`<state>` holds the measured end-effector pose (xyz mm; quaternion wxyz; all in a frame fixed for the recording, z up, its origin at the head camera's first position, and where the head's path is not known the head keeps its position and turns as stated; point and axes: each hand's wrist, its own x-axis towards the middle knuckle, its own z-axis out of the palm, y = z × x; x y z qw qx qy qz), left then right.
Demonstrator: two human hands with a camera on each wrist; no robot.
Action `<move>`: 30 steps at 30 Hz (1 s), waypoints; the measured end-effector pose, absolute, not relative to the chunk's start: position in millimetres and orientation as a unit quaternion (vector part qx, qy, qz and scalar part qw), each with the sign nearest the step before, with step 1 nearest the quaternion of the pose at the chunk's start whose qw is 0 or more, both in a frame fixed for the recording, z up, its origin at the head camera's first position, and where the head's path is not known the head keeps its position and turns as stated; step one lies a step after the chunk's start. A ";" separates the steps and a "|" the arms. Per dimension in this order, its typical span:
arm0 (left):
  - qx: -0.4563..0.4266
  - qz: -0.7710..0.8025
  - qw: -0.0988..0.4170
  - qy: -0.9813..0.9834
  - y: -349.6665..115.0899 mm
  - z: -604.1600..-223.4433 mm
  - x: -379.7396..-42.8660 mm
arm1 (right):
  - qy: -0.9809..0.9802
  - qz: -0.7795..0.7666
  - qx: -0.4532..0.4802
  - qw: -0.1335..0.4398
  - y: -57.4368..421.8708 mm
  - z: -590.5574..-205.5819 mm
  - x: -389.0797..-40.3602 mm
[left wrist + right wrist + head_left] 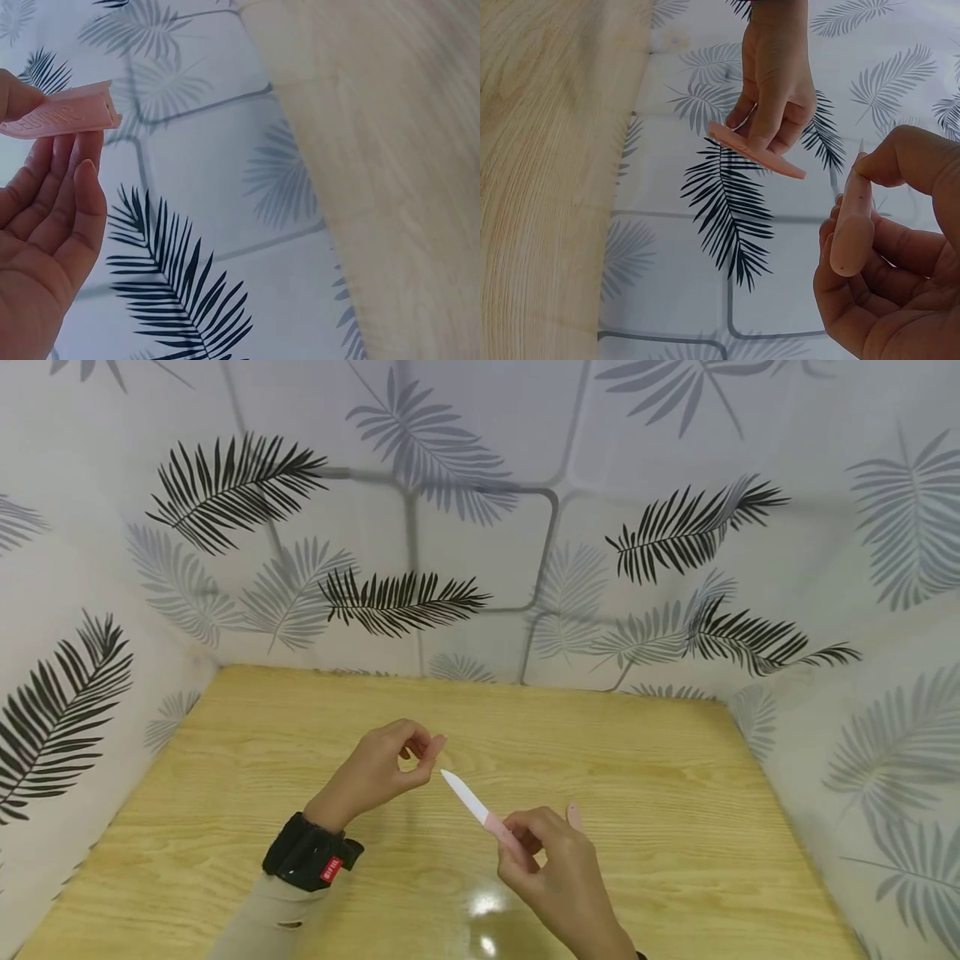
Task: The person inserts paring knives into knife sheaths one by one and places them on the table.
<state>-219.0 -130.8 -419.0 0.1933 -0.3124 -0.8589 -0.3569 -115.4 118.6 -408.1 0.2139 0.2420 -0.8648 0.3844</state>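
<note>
My left hand pinches a narrow pink knife sheath between thumb and fingers. In the left wrist view the sheath has raised lettering and an open end. My right hand grips the pink handle of a small knife, its white blade pointing up and left toward my left hand. The blade tip is just short of the left hand, apart from the sheath. In the right wrist view the handle's rounded butt faces the camera, and most of the blade is hidden.
A pink piece with a small hole shows just behind the right hand, which hides most of it; its kind is unclear. Beneath both hands is a wood-grain table. Leaf-patterned sheeting encloses the table's back and sides.
</note>
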 end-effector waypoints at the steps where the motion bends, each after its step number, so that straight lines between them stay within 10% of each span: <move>1: -0.312 -0.359 0.201 -0.857 -132.4 -416.1 -220.6 | -0.865 0.383 0.243 0.216 118.6 -407.9 -115.6; 30: -0.318 -0.584 0.176 -0.726 -118.7 -360.5 -187.9 | -0.873 0.386 0.220 0.201 120.1 -411.2 -119.3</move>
